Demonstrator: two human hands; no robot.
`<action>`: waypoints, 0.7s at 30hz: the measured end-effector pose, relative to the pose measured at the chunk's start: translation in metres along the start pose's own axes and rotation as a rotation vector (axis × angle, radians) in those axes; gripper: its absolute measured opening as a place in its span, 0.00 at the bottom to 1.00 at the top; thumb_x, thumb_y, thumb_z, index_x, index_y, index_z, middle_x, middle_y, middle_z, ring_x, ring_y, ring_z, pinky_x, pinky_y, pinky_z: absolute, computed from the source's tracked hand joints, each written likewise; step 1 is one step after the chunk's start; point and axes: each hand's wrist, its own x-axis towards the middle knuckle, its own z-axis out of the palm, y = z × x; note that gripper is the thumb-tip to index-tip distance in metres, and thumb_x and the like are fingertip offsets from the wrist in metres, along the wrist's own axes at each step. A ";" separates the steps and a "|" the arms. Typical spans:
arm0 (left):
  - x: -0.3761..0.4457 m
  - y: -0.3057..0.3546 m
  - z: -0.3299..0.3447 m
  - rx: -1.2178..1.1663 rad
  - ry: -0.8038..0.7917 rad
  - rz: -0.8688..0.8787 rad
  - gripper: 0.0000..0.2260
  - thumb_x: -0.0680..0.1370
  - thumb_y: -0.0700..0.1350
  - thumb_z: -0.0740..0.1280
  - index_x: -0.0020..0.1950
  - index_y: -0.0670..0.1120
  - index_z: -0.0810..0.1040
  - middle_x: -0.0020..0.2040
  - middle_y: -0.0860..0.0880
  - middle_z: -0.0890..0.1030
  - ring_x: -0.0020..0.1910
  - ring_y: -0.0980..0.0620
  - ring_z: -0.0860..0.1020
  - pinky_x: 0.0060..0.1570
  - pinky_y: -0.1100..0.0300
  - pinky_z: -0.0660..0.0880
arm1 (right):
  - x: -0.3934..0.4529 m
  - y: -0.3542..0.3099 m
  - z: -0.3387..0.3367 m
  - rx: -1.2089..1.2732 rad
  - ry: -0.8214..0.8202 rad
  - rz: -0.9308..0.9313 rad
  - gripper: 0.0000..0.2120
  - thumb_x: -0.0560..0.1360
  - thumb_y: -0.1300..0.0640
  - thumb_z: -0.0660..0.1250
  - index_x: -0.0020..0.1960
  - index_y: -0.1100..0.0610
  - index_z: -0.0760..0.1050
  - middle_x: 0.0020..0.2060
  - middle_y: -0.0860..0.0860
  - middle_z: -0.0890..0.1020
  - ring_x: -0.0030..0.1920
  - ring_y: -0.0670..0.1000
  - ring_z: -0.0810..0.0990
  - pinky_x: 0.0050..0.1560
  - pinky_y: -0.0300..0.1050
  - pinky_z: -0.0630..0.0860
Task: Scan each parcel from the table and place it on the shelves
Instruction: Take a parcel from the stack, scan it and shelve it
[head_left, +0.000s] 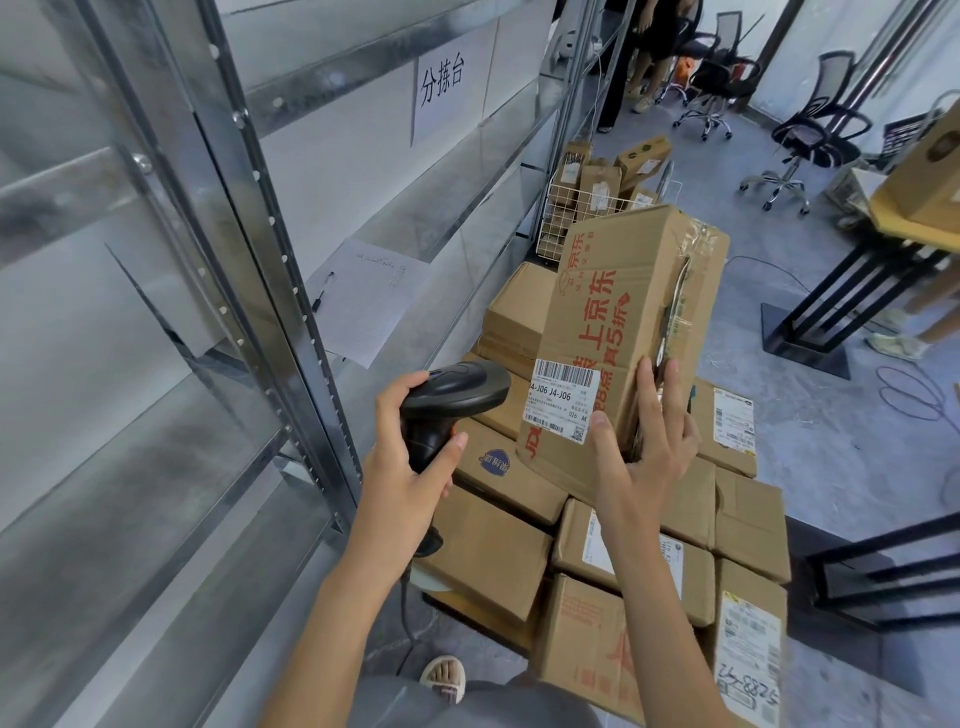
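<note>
My right hand (644, 441) grips the lower end of a tall brown parcel (618, 312) with red print, held upright above the pile. Its white barcode label (561, 400) faces left. My left hand (410, 457) holds a black handheld scanner (452, 400) by its handle, its head pointing at that label from a short distance. Below lie several more cardboard parcels (493, 551), stacked on a low table that they hide. Metal shelves (218, 291) rise at the left, their boards bare near me.
A sheet of paper (369, 301) with a pen lies on a shelf board. A wire basket (576, 208) full of parcels stands farther back. Office chairs (810, 135), standing people and a black-framed table (857, 291) occupy the right. My foot (444, 678) is on the grey floor.
</note>
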 end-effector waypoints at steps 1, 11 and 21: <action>-0.001 0.000 0.001 0.000 0.000 0.004 0.29 0.79 0.41 0.71 0.64 0.74 0.65 0.58 0.47 0.79 0.40 0.51 0.81 0.39 0.65 0.79 | -0.001 0.001 -0.002 -0.005 -0.007 0.002 0.30 0.73 0.42 0.61 0.75 0.37 0.63 0.77 0.30 0.57 0.70 0.45 0.57 0.71 0.47 0.56; -0.014 0.007 0.000 0.013 0.096 0.005 0.29 0.79 0.40 0.71 0.65 0.72 0.66 0.57 0.48 0.79 0.37 0.50 0.81 0.37 0.63 0.79 | -0.014 -0.004 -0.016 0.059 -0.097 0.032 0.31 0.75 0.48 0.65 0.76 0.39 0.64 0.78 0.33 0.58 0.72 0.39 0.56 0.70 0.36 0.50; -0.074 0.038 -0.010 0.013 0.447 -0.014 0.30 0.80 0.38 0.70 0.63 0.73 0.67 0.52 0.60 0.81 0.34 0.51 0.83 0.37 0.62 0.81 | -0.027 -0.026 -0.031 0.479 -0.423 0.115 0.29 0.75 0.49 0.67 0.75 0.37 0.66 0.76 0.31 0.62 0.75 0.35 0.61 0.75 0.50 0.63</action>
